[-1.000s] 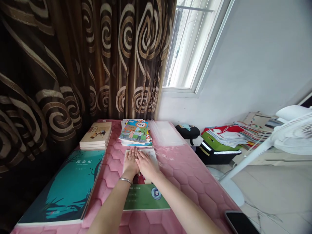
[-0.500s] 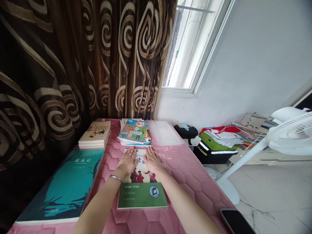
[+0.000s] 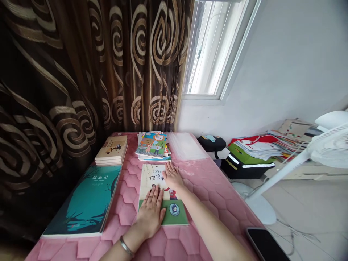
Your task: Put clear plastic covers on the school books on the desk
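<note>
A thin book with a white and green cover (image 3: 152, 179) lies flat in the middle of the pink quilted table (image 3: 206, 188). My left hand (image 3: 151, 214) rests open and flat on the book's near left part, fingers stretched forward. My right hand (image 3: 172, 177) lies open and flat on the book's far right corner. A metal bangle sits on my left wrist.
A large teal book (image 3: 87, 201) lies at the left. Behind it is a beige book stack (image 3: 112, 150), then a colourful book stack (image 3: 153, 145) and clear plastic sleeves (image 3: 186, 146). A black phone (image 3: 268, 245) lies at the near right edge. A white fan (image 3: 323, 146) and piled papers stand right of the table.
My left hand has slid back toward me along the book, from its far edge to its near part. My right hand has stayed at the far right corner.
</note>
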Demonstrator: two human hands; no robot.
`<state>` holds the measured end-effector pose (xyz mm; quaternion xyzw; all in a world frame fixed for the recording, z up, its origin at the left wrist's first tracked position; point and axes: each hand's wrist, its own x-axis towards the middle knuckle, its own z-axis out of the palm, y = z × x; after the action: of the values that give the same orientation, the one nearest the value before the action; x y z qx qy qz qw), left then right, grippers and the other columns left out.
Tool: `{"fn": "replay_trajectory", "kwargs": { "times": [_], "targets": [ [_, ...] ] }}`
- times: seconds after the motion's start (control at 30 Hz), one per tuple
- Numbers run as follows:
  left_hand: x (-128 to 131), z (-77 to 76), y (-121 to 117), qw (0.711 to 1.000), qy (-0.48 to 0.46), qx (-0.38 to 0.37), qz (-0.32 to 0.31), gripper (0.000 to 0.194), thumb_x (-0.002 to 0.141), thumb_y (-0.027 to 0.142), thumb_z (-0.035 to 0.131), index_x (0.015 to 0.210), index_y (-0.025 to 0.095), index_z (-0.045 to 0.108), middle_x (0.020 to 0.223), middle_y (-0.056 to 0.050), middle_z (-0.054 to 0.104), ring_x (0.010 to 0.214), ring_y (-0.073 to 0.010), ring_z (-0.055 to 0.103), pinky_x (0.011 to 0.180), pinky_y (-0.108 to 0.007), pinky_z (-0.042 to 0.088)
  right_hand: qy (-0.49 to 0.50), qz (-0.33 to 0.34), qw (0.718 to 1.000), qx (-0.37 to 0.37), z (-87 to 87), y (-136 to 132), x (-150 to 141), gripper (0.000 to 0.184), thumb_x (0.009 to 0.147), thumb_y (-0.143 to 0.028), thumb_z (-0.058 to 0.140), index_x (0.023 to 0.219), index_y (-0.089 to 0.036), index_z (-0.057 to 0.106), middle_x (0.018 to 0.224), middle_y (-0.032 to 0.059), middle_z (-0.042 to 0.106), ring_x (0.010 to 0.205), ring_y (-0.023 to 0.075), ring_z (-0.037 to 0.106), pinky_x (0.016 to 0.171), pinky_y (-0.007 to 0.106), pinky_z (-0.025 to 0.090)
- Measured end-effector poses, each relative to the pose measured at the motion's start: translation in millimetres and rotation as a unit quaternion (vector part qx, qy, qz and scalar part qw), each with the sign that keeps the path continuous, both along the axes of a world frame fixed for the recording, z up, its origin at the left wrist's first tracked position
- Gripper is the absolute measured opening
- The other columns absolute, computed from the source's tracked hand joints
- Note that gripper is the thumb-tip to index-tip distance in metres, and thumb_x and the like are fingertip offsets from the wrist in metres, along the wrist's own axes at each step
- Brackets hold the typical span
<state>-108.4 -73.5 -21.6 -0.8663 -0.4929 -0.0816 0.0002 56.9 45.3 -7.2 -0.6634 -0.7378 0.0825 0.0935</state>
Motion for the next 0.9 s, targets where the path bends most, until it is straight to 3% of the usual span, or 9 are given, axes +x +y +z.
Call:
{"fn": "replay_trajectory", "kwargs": {
  "times": [0.13, 0.23, 0.33, 0.43, 0.6, 0.73, 0.9],
  "targets": [
    [-28, 1.3, -8, 1.000, -0.008, 0.005, -0.017, 0.058, 0.099, 0.043, 0.030, 0.152, 0.020, 0.022, 0.159, -0.008, 0.019, 0.147, -0.0215, 0.020, 0.118, -0.040, 0.026, -0.009, 0.007, 1.000, 0.000, 5.6, -1, 0, 0.063, 0.100, -0.039, 0.018, 0.152, -0.005, 0.018, 0.160, 0.0122, 0.011, 0.149, 0.0223, 0.007, 0.119, 0.047, -0.001],
    [-33, 1.1, -8, 1.000, -0.010, 0.001, 0.001, 0.059, 0.099, 0.043, 0.030, 0.151, 0.017, 0.025, 0.159, -0.009, 0.020, 0.146, -0.0227, 0.021, 0.118, -0.041, 0.026, -0.025, 0.010, 1.000, 0.010, 9.6, -10, -10, 0.062, 0.100, -0.036, 0.020, 0.151, -0.001, 0.022, 0.159, 0.0150, 0.014, 0.149, 0.0253, 0.007, 0.119, 0.048, -0.004],
    [-30, -1.2, -8, 1.000, -0.012, 0.006, 0.007, 0.059, 0.098, 0.041, 0.033, 0.151, 0.018, 0.026, 0.159, -0.009, 0.022, 0.146, -0.0230, 0.022, 0.118, -0.042, 0.026, -0.023, 0.037, 0.999, 0.008, 7.9, -38, -27, 0.063, 0.100, -0.038, 0.023, 0.150, 0.001, 0.025, 0.158, 0.0173, 0.016, 0.148, 0.0277, 0.009, 0.120, 0.047, 0.002],
    [-27, -3.2, -7, 1.000, -0.010, 0.011, 0.006, 0.058, 0.098, 0.040, 0.033, 0.151, 0.017, 0.027, 0.158, -0.008, 0.024, 0.146, -0.0232, 0.023, 0.118, -0.043, 0.027, 0.012, 0.096, 0.995, 0.017, 1.5, -79, -35, 0.059, 0.101, -0.038, 0.021, 0.152, -0.008, 0.024, 0.159, 0.0113, 0.016, 0.148, 0.0239, 0.012, 0.121, 0.043, 0.009],
    [-35, -3.3, -6, 0.999, -0.016, 0.029, -0.018, 0.059, 0.098, 0.042, 0.033, 0.152, 0.018, 0.025, 0.158, -0.008, 0.024, 0.146, -0.0222, 0.024, 0.118, -0.040, 0.027, 0.022, 0.147, 0.987, 0.057, -0.6, -131, -4, 0.055, 0.101, -0.040, 0.027, 0.153, -0.021, 0.025, 0.159, 0.0041, 0.018, 0.147, 0.0238, 0.016, 0.121, 0.047, 0.013],
    [-55, -0.1, -8, 0.998, -0.019, 0.044, -0.047, 0.059, 0.099, 0.041, 0.033, 0.153, 0.024, 0.017, 0.158, -0.004, 0.025, 0.145, -0.0194, 0.027, 0.118, -0.037, 0.027, 0.015, 0.146, 0.989, 0.038, 3.5, -144, 25, 0.052, 0.102, -0.038, 0.024, 0.153, -0.027, 0.019, 0.159, 0.0020, 0.017, 0.147, 0.0244, 0.016, 0.119, 0.056, 0.010],
    [-76, 0.1, -25, 0.996, -0.023, 0.075, -0.034, 0.061, 0.099, 0.033, 0.034, 0.154, 0.028, 0.007, 0.158, 0.000, 0.027, 0.145, -0.0181, 0.026, 0.116, -0.037, 0.032, 0.013, 0.101, 0.994, 0.027, -1.8, -152, 32, 0.052, 0.103, -0.040, 0.020, 0.153, -0.030, 0.016, 0.159, -0.0005, 0.016, 0.148, 0.0242, 0.015, 0.118, 0.058, 0.010]
  ]
}}
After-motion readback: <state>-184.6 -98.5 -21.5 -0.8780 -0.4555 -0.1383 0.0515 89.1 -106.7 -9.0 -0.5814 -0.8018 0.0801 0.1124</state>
